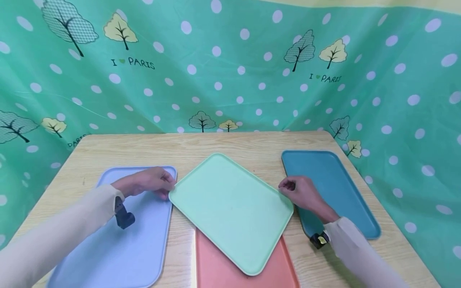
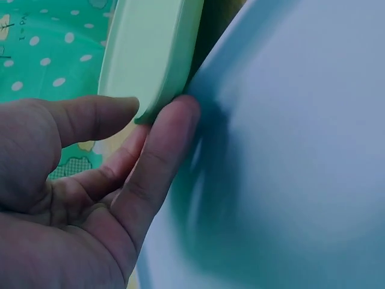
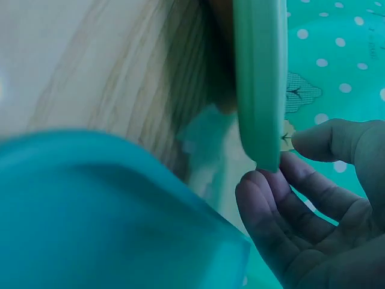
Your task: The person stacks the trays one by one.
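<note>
A light green tray [image 1: 230,208], turned at an angle, hangs over part of a pink tray [image 1: 214,270]. At its left corner my left hand [image 1: 151,183] pinches the rim; the left wrist view shows the thumb above and fingers [image 2: 159,141] underneath. My right hand [image 1: 301,194] holds the upper right edge near the right corner, its fingers [image 3: 255,201] under the rim and its thumb close to the top. Beneath my left hand lies a periwinkle blue tray [image 1: 126,236]. A teal tray [image 1: 333,188] lies under my right hand.
All of this is on a light wooden table [image 1: 237,142]. A green curtain [image 1: 201,80] with white dots and printed trees hangs behind the table and along its sides. Dark straps with small devices sit on both wrists.
</note>
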### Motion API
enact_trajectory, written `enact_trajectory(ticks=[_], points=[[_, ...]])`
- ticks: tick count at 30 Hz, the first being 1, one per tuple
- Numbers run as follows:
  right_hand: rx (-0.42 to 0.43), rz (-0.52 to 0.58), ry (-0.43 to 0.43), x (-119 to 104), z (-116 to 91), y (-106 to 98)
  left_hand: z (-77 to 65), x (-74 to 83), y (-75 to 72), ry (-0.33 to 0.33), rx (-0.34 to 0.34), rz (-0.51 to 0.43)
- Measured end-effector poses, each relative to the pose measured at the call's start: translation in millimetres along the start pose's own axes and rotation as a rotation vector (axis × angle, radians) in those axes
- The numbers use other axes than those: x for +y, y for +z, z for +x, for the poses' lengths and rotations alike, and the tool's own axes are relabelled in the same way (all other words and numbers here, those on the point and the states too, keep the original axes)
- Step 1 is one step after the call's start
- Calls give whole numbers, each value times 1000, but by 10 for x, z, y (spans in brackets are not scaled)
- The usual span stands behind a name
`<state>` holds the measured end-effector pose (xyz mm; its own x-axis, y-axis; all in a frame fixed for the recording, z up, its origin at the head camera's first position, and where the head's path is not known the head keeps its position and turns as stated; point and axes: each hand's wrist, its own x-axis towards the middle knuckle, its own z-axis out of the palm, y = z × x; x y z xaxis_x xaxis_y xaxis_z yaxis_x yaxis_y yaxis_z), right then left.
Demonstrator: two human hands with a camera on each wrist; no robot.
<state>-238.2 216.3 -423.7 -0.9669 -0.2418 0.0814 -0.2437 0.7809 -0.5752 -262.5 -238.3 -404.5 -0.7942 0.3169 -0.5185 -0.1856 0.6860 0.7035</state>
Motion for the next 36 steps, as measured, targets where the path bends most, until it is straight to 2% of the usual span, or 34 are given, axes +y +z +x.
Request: enact_trajectory(ticks=[7,12,17,21,25,31,36], points=[[-85,56,49,10,100,79,-6,-83,67,0,39,-129],[-161,154,138,-6,125,77,-12,-103,86,-3,65,-145],[-248,287,200,-28,37,-14,-12,-42,-1,10,104,-133],[-325,419,259,-60,-135,-81,10,49,-89,28,125,-121],[-382,533,299,-89,-395,-97,72,162,-111,56,122,-110],[-448,661,347,-109,-757,-54,213,264,-31,91,82,-100],[-468,718,376,-91,-1003,-28,355,347,76,106,52,-65]])
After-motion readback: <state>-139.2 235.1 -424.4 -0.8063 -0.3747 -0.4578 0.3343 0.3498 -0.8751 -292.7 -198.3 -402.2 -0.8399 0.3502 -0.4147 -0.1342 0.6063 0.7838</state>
